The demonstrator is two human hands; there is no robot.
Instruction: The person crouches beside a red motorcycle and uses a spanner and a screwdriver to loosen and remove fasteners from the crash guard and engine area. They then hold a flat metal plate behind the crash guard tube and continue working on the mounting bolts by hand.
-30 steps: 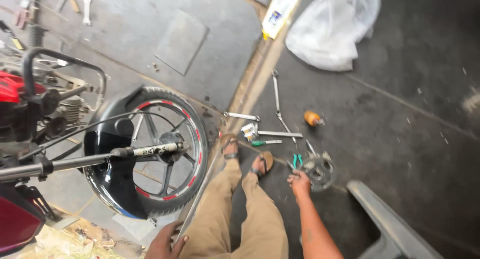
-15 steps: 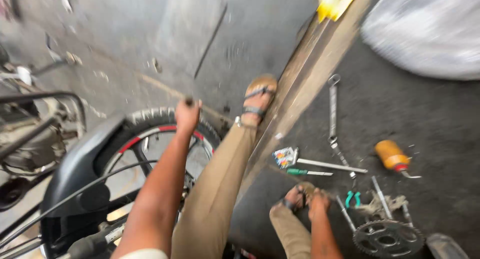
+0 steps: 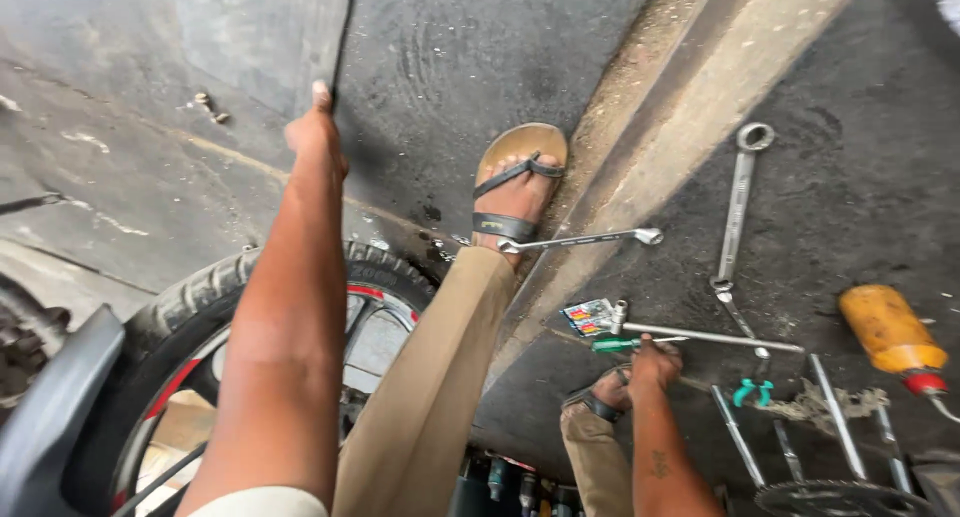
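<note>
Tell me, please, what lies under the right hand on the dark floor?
A green-handled screwdriver sticks out left from under the right hand; its tip is covered. A sandalled foot lies just below. The hand hides anything else beneath it.

Stained grey concrete floor (image 3: 480, 47), raised square slab (image 3: 250, 27) at top left, sandy kerb strip (image 3: 660, 127) running diagonally, darker asphalt (image 3: 860, 207) on the right, even daylight

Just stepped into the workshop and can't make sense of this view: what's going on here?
A person stands over a motorcycle wheel with a red-striped rim. The left hand is stretched out toward the grey floor, holding nothing visible. The right hand is down among tools on the ground, fingers on a green-handled screwdriver. Wrenches, an orange bottle and a sprocket lie nearby.
</note>
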